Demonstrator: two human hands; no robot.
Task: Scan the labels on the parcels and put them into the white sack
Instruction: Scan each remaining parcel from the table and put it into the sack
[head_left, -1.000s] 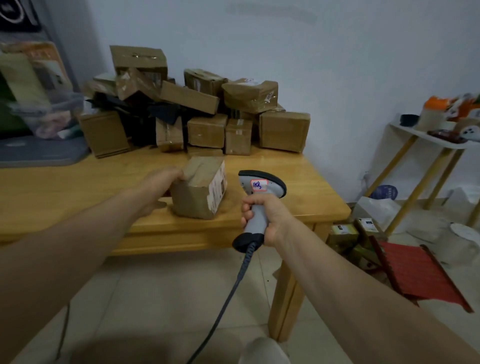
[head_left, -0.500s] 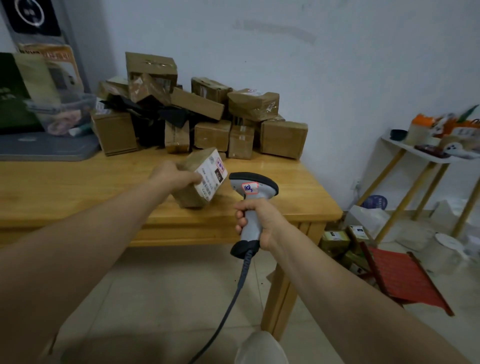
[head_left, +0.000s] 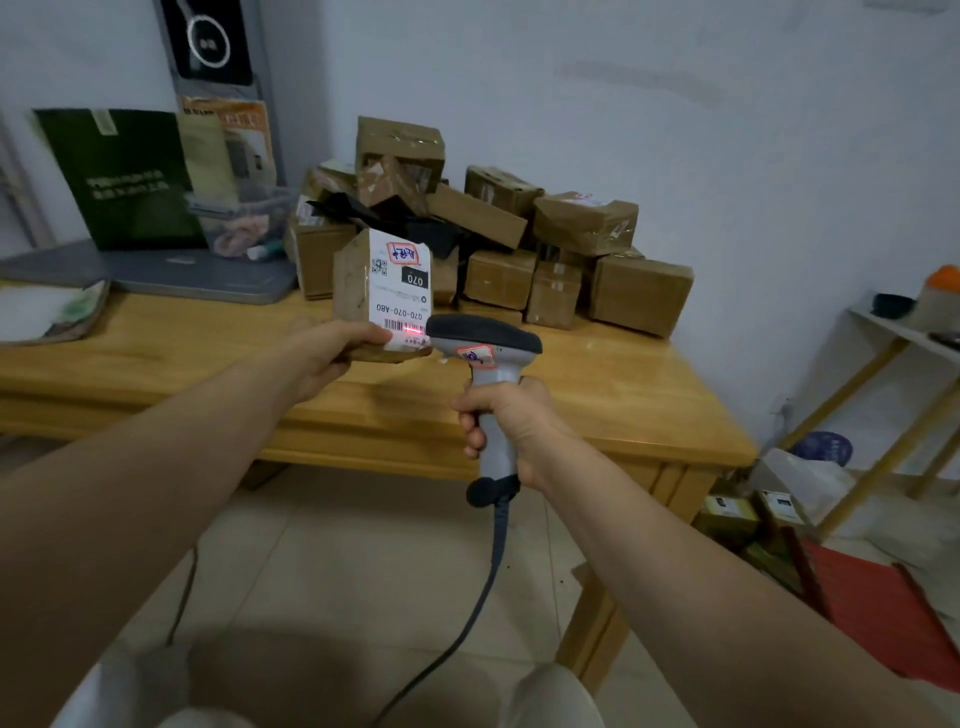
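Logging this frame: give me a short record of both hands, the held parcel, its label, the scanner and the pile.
left hand: holds parcel from below, label facing camera
right hand: grips scanner by its handle
label: white, red scan line on barcode
scanner: aimed at label, corded
pile: cardboard parcels at back of table

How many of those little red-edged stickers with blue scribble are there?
2 stickers plainly show: one at the top of the label on the parcel in the left hand, one on the scanner gripped by the right hand. Parcels in the pile may hide more.
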